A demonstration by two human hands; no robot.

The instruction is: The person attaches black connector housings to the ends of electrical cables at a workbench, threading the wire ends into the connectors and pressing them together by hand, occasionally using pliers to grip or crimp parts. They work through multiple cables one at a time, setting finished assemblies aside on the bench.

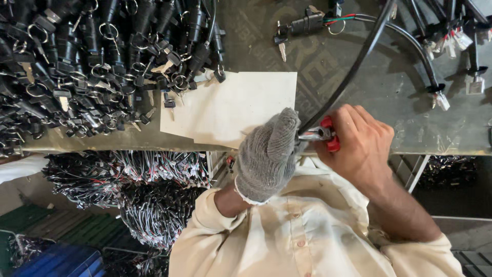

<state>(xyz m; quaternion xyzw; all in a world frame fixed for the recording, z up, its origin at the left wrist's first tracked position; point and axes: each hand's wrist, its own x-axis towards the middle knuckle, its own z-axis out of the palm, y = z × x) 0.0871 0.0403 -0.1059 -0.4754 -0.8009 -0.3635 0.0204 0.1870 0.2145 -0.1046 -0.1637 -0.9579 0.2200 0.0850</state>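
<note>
My left hand (267, 154), in a grey knitted glove, is closed around the near end of a black sheathed cable (359, 56) at the bench edge. My right hand (359, 141) is bare and grips red-handled pliers (324, 134), whose metal jaws meet the cable end right beside the gloved fingers. The cable runs up and away to the right across the bench. What lies between the jaws is hidden by the glove.
A large pile of black key switches with keys and rings (92, 61) fills the left of the grey bench (369, 102). A pale cardboard sheet (230, 107) lies in front of me. More cables with white connectors (451, 41) lie at right. Bundled wire harnesses (143, 190) hang below the bench.
</note>
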